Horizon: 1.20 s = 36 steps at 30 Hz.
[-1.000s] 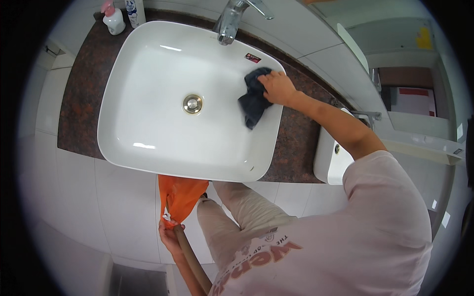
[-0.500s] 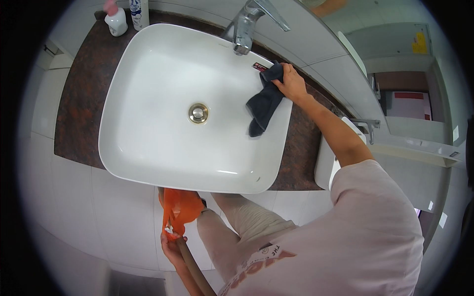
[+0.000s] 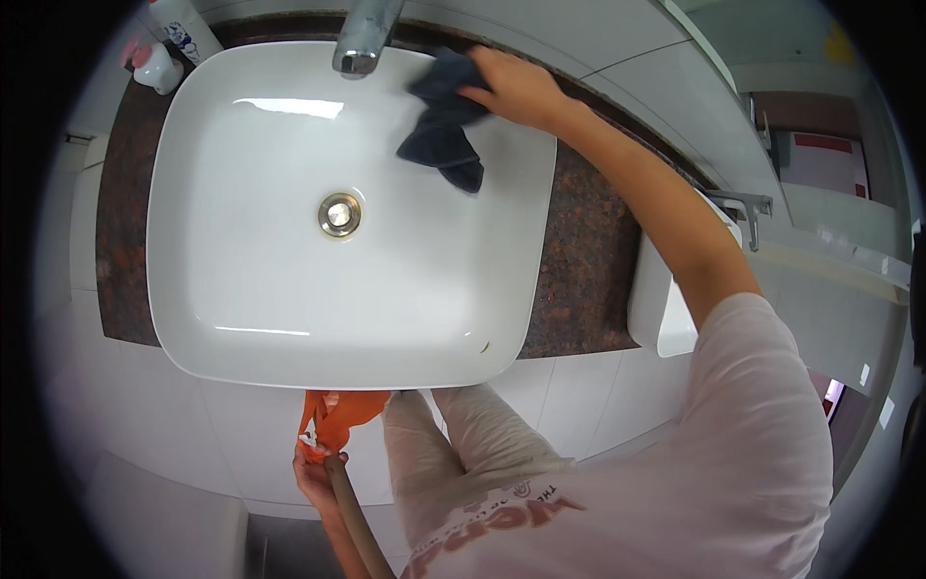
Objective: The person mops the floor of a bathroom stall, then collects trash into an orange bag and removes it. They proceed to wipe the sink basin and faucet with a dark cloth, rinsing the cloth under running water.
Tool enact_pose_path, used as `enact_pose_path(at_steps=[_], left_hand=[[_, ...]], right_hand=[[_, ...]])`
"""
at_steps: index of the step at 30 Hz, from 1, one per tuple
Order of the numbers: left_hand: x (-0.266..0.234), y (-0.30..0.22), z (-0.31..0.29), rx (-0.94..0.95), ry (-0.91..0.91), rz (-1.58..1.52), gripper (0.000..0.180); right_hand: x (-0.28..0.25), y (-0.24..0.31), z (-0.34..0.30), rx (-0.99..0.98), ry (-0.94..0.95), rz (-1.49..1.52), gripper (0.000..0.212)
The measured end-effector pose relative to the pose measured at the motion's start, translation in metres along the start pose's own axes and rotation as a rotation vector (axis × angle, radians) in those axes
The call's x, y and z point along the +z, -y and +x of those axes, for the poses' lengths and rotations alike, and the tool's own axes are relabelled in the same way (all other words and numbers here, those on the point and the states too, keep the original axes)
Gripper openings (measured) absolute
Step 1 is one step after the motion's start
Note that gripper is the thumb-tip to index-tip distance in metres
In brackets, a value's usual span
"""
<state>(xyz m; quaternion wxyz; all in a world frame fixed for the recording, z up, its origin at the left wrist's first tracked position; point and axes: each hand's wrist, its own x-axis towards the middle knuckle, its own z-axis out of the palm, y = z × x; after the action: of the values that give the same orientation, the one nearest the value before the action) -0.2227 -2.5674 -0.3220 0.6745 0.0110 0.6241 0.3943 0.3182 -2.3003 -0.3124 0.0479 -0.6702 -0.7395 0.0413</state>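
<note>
My right hand [image 3: 516, 89] is closed around a dark grey cloth [image 3: 444, 135] at the back right rim of a white sink [image 3: 241, 280]. Part of the cloth hangs over the inner wall of the basin, slightly blurred by motion. Low down, in front of the sink, my left hand [image 3: 316, 478] grips a bright orange bag-like item [image 3: 347, 420] that has small white bits near the fingers. The sink's front edge hides its upper part. Beside my left forearm runs a brown length that I cannot make out. A chrome faucet [image 3: 367, 39] stands left of the cloth.
The sink sits on a dark speckled countertop [image 3: 588, 261]. A pump bottle with pink top [image 3: 154, 68] and a white bottle [image 3: 188, 34] stand at the back left. To the right are a white container [image 3: 666, 299] and a second faucet [image 3: 743, 203]. Tiled wall rises behind.
My right hand has slid the cloth leftward along the back rim, closer to the faucet. The whole view has shifted a little. My left hand still holds the orange item below.
</note>
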Motion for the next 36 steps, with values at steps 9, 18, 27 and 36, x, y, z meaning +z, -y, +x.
enact_pose_path(at_steps=[9,18,27,36], left_hand=[[-0.013,0.008,0.010,-0.041,-0.038,-0.052,0.031],[-0.020,0.018,0.017,-0.023,-0.076,-0.089,0.035],[-0.005,-0.001,0.006,-0.030,-0.010,-0.014,0.028],[-0.017,0.010,0.011,-0.056,-0.057,-0.093,0.031]], right_hand=[[-0.022,-0.024,-0.052,0.457,0.449,0.040,0.060],[0.001,0.012,0.029,-0.060,0.250,-0.197,0.052],[-0.001,-0.016,-0.033,0.019,-0.038,0.019,0.055],[-0.013,-0.033,-0.114,0.615,0.410,0.384,0.068]])
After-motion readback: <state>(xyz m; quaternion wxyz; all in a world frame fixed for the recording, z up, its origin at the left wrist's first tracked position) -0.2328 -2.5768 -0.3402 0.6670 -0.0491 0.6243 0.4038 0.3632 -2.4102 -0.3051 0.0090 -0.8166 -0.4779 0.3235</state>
